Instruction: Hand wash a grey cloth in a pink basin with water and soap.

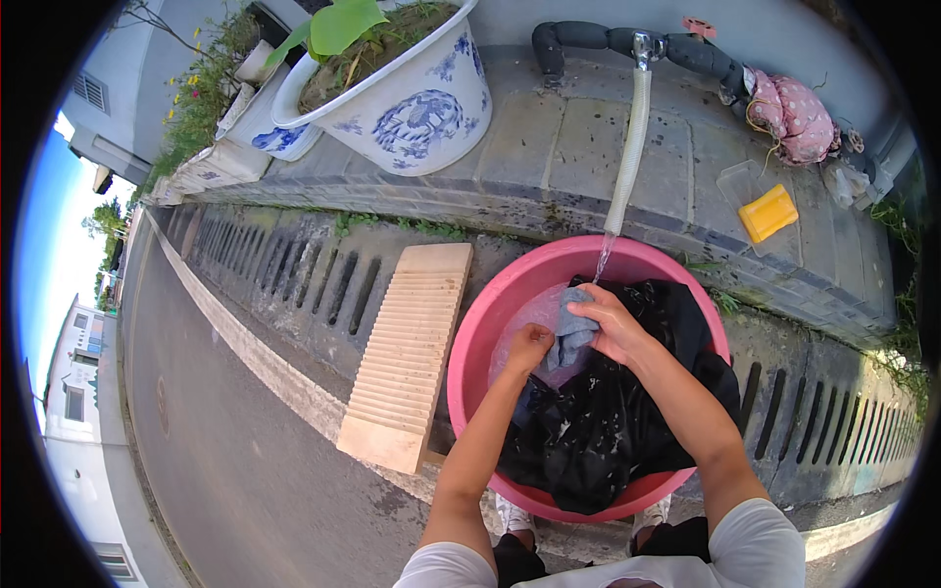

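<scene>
Over a pink plastic basin (478, 323), my right hand (609, 317) grips a wet grey-blue cloth (573, 334), which hangs down from it. My left hand (531, 345) is at the cloth's left edge, its fingers curled; whether they pinch the cloth cannot be told. Water runs from a ribbed white hose (631, 154) into the basin beside the cloth. Black wet garments (610, 426) fill the basin's right and lower parts and hang over its right rim. Sudsy water (522, 316) shows at the left.
A wooden washboard (408, 353) lies left of the basin. The hose hangs from a metal tap (647, 48) above a brick ledge (588, 147). On the ledge are a blue-and-white planter (419, 110) and a yellow soap bar (768, 213). Slotted drain covers (309, 272) line the road.
</scene>
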A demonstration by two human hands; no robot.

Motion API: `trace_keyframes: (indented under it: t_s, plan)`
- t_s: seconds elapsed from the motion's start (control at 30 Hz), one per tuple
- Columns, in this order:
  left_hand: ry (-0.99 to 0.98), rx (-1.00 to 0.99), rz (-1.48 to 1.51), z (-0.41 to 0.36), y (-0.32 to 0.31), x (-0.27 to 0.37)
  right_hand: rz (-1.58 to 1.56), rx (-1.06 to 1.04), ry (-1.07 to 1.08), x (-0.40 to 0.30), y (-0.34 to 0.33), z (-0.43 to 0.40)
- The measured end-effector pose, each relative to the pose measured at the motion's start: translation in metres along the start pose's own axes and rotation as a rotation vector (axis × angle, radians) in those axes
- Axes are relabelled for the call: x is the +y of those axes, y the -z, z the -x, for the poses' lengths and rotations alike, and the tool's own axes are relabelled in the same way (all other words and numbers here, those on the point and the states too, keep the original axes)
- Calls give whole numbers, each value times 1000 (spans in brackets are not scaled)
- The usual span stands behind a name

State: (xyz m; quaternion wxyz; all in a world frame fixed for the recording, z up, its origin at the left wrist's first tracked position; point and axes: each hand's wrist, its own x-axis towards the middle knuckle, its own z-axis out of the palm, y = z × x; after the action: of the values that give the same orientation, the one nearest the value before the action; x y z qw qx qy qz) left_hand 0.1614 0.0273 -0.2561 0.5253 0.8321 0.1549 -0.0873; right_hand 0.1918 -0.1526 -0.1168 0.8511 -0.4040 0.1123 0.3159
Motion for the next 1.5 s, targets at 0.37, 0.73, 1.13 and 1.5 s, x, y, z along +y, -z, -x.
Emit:
trace_keyframes:
  t_s: [0.37, 0.73, 1.13, 1.5]
  plan:
    - [-239, -186, 425, 21, 3, 120, 350, -64, 110, -5, 22, 8]
    - [79, -297, 576, 7, -22, 130, 137, 186, 35, -5, 63, -11]
    - [78, -268, 415, -8, -21, 105, 204, 143, 1, 2, 71, -19]
    - [266, -188, 771, -10, -19, 100, 261, 43, -41, -6, 68, -9]
